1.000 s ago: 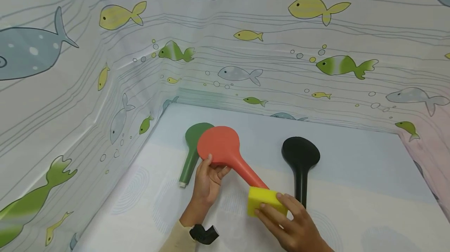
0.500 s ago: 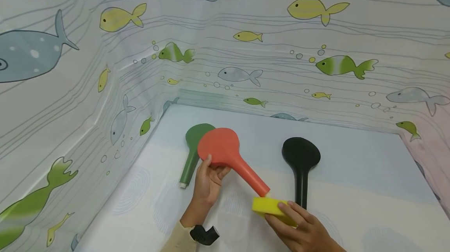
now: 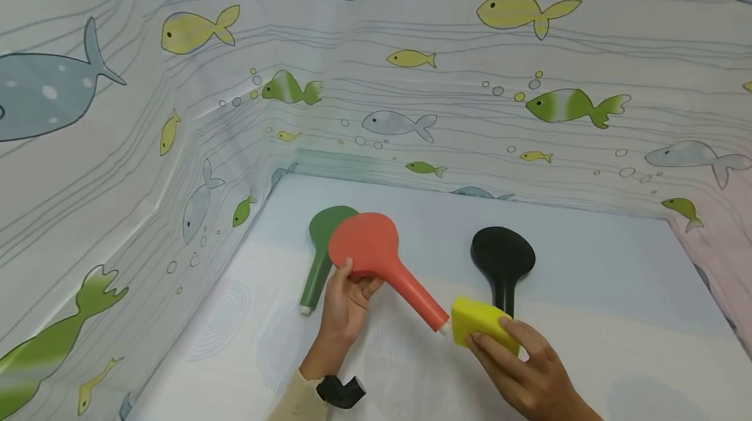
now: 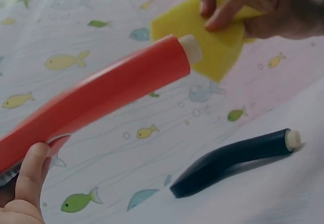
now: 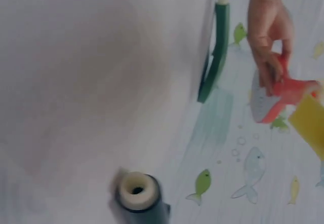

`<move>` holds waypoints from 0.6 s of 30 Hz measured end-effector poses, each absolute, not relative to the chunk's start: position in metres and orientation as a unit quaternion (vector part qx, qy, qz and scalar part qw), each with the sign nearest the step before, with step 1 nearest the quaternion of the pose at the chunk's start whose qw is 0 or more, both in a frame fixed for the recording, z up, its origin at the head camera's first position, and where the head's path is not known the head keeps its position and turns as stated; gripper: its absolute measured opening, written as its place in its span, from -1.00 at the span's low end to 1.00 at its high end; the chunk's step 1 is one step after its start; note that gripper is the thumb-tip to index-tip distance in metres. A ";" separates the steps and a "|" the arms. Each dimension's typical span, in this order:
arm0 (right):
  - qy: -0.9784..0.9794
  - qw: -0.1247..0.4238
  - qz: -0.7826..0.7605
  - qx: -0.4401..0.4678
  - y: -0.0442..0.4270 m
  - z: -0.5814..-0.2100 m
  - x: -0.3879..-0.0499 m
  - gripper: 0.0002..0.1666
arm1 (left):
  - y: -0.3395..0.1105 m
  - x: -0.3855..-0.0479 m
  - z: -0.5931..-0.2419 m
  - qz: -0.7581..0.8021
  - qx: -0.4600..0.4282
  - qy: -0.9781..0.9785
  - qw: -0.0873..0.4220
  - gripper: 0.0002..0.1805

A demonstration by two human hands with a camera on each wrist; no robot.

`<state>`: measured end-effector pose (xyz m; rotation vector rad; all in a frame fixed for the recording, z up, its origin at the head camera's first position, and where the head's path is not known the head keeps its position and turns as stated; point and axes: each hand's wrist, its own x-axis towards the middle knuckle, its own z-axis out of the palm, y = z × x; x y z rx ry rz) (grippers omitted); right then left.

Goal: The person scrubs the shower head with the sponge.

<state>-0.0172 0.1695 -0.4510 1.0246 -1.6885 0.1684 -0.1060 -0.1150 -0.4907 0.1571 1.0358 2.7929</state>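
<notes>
My left hand (image 3: 346,303) grips a red shower head (image 3: 370,245) by the rim of its round head, the thumb lying on its smooth back. The handle slants down to the right and ends in a pale connector (image 4: 191,49). In my right hand (image 3: 529,369) a yellow sponge (image 3: 478,323) is pinched between fingers and thumb. The sponge sits close to the connector; whether they touch I cannot tell. Turned away in the head view, the light grey face (image 5: 263,102) of the red shower head shows in the right wrist view.
A green shower head (image 3: 320,264) lies partly behind the red one. Further right lies a black shower head (image 3: 502,258), its lower handle hidden by the sponge and right hand. Fish-printed sheeting (image 3: 458,94) rises behind and to the left of the pale table surface (image 3: 617,277).
The sponge has come off the end of the red handle, dipping below it and then moving right and up, which uncovers the connector. My left hand and the red shower head stay nearly still.
</notes>
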 end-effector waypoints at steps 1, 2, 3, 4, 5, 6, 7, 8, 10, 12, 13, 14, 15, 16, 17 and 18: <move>-0.711 0.551 0.074 0.430 0.169 -0.447 -0.017 -0.69 | -0.114 -0.106 -0.491 0.932 0.057 0.348 0.079 -0.51; -0.706 0.557 0.079 0.430 0.168 -0.444 -0.017 -0.69 | -0.114 -0.106 -0.491 0.932 0.061 0.349 0.079 -0.50; -0.702 0.559 0.087 0.432 0.166 -0.441 -0.017 -0.70 | -0.113 -0.106 -0.492 0.932 0.064 0.349 0.079 -0.50; -0.694 0.566 0.097 0.435 0.164 -0.440 -0.017 -0.72 | -0.113 -0.106 -0.492 0.931 0.066 0.350 0.079 -0.50; -0.687 0.570 0.104 0.438 0.161 -0.438 -0.016 -0.73 | -0.113 -0.106 -0.492 0.931 0.068 0.350 0.080 -0.49; -0.683 0.571 0.110 0.443 0.159 -0.438 -0.015 -0.74 | -0.113 -0.106 -0.492 0.931 0.068 0.350 0.080 -0.49; -0.685 0.564 0.113 0.447 0.157 -0.438 -0.013 -0.74 | -0.113 -0.106 -0.492 0.930 0.067 0.351 0.080 -0.49; -0.691 0.555 0.113 0.449 0.154 -0.439 -0.010 -0.74 | -0.113 -0.106 -0.493 0.930 0.067 0.352 0.081 -0.49; -0.706 0.529 0.113 0.456 0.151 -0.442 -0.004 -0.73 | -0.113 -0.106 -0.493 0.930 0.064 0.353 0.080 -0.50; -0.726 0.495 0.115 0.463 0.148 -0.447 0.001 -0.71 | -0.113 -0.106 -0.493 0.929 0.062 0.356 0.080 -0.50; -0.737 0.480 0.119 0.461 0.147 -0.450 0.002 -0.69 | -0.113 -0.106 -0.493 0.928 0.062 0.357 0.081 -0.50; -0.742 0.471 0.131 0.458 0.146 -0.453 0.003 -0.70 | -0.113 -0.106 -0.493 0.928 0.062 0.359 0.082 -0.50; -0.744 0.466 0.149 0.455 0.146 -0.455 0.003 -0.70 | -0.113 -0.106 -0.493 0.927 0.062 0.360 0.084 -0.49; -0.747 0.463 0.169 0.447 0.146 -0.458 0.003 -0.70 | -0.113 -0.106 -0.493 0.926 0.063 0.361 0.086 -0.49; -0.752 0.460 0.188 0.434 0.147 -0.459 0.003 -0.69 | -0.113 -0.106 -0.493 0.925 0.064 0.363 0.089 -0.48; -0.758 0.457 0.206 0.417 0.147 -0.461 0.004 -0.67 | -0.113 -0.107 -0.494 0.925 0.065 0.363 0.094 -0.47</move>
